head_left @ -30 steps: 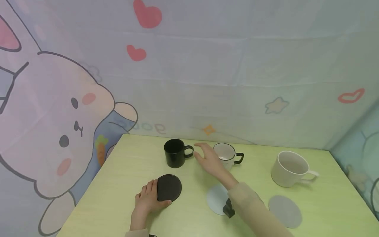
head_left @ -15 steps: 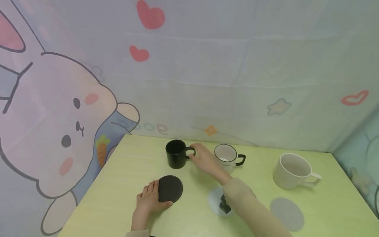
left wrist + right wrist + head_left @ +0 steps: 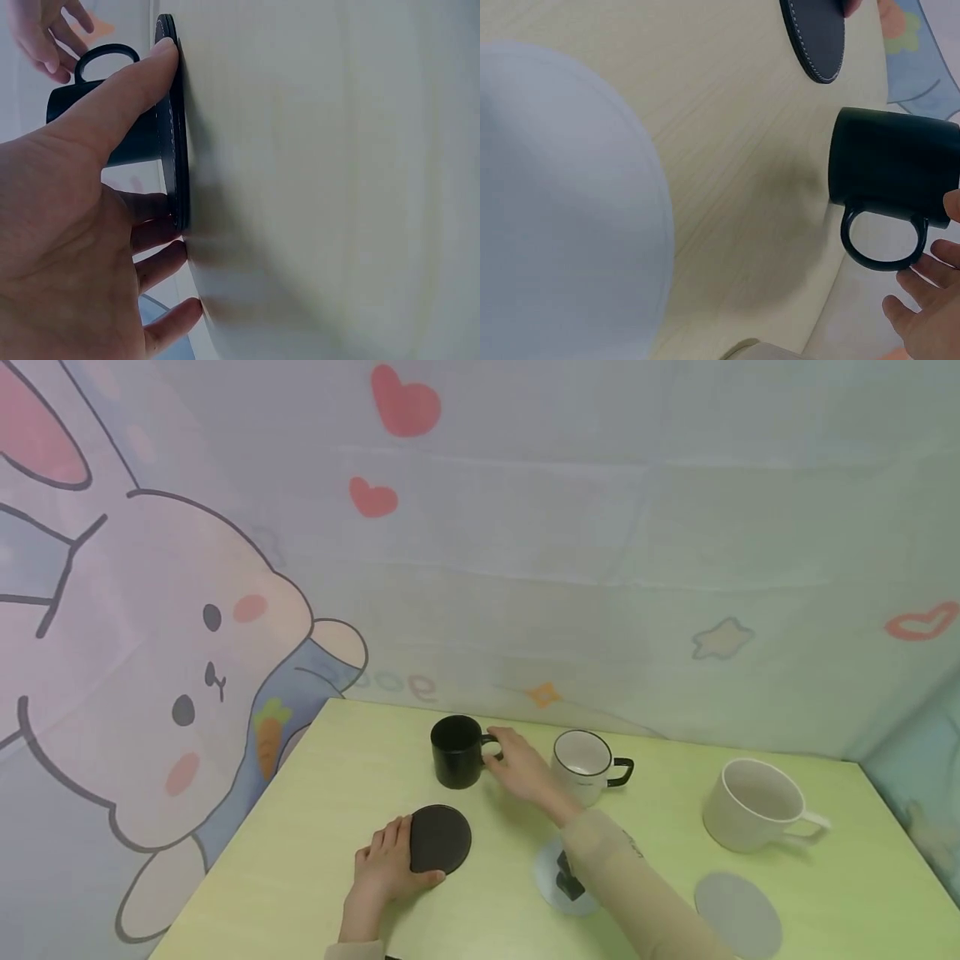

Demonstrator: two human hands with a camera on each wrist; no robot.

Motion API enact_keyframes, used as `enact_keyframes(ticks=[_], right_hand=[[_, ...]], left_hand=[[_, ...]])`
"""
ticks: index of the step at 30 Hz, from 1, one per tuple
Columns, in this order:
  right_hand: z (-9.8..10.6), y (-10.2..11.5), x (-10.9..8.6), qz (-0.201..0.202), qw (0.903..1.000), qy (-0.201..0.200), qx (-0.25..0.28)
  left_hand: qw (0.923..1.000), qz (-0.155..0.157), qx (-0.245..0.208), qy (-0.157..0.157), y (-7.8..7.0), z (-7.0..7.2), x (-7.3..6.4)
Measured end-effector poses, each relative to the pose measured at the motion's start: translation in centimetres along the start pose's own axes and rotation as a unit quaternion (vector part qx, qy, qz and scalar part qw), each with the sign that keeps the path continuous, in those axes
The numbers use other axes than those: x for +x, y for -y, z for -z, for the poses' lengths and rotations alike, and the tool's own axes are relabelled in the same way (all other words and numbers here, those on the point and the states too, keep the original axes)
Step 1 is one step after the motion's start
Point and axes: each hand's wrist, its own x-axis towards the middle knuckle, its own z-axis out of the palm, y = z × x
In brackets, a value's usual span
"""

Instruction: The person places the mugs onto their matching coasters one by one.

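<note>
Across the yellow table [image 3: 360,752], my loose, ungripping right hand [image 3: 520,768] has reached the black mug [image 3: 454,768], making a grasp feasible; my left hand [image 3: 386,864] grips the black coaster [image 3: 442,839].

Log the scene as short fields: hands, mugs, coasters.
Left grip: thumb and fingers hold black coaster by its edge
Right grip: fingers at handle of black mug, none seen through the loop
Black-rimmed mug: upright, right of black mug
Plain white mug: upright, farthest right
Pale coaster: partly hidden, no mug
Gray coaster: no mug on it
</note>
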Motion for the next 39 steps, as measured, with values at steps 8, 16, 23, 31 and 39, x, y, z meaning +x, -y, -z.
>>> enact_keyframes(ticks=[8, 16, 23, 31, 39], right_hand=[[-0.6, -0.6, 0.8, -0.002, 0.9998, -0.004, 0.017], [-1.5, -0.7, 1.7, -0.007, 0.9972, -0.016, 0.072], [-2.1, -0.7, 2.2, -0.006, 0.9969, -0.018, 0.077], [-2.6, -0.7, 2.8, -0.015, 0.9956, -0.027, 0.089], [-2.6, -1.2, 3.0, -0.027, 0.9952, -0.019, 0.092]], left_hand=[[1.0, 0.005, 0.001, 0.008, 0.3, -0.2, 0.4], [0.9998, 0.011, 0.007, 0.015, 0.1, 0.1, 0.0], [0.9999, 0.01, -0.001, 0.006, 1.1, -1.2, 0.0], [0.9998, 0.008, 0.02, 0.003, 0.6, -0.1, -0.4], [0.9996, 0.012, 0.021, 0.012, -0.1, 0.3, -0.5]])
